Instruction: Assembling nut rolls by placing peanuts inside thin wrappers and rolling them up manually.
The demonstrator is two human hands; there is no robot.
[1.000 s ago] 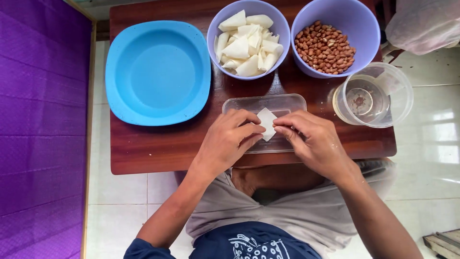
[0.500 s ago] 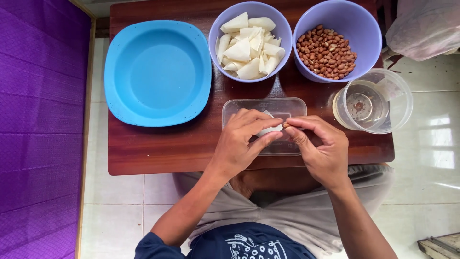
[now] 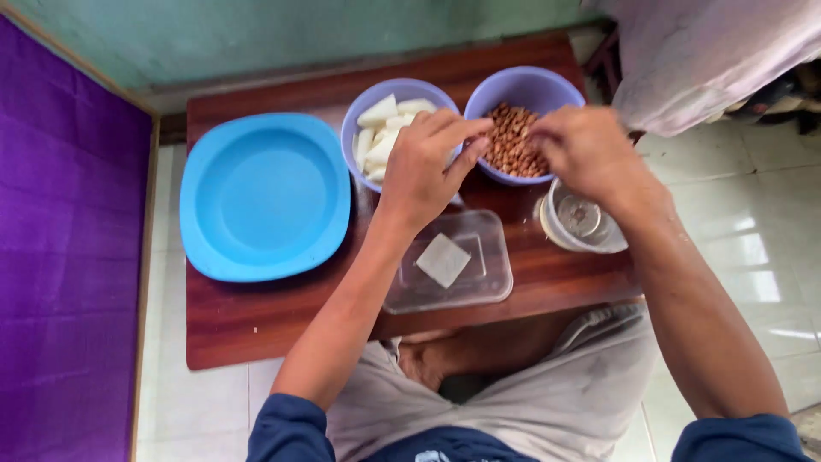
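My right hand (image 3: 586, 154) hovers over the purple plastic bowl of brown peanuts (image 3: 511, 141) at upper centre, fingers curled toward the nuts; whether they pinch any I cannot tell. My left hand (image 3: 428, 167), fingers loosely bent and seemingly empty, crosses the purple bowl of white wedges (image 3: 380, 128). A careless sweep could, I judge, tip either bowl or knock the clear glass cup (image 3: 581, 218) off the wooden worktop (image 3: 256, 316).

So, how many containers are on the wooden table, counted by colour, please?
Blue plate: 1
Purple bowls, one with white pieces and one with peanuts: 2
Clear containers, a flat tray and a round cup: 2
Total: 5
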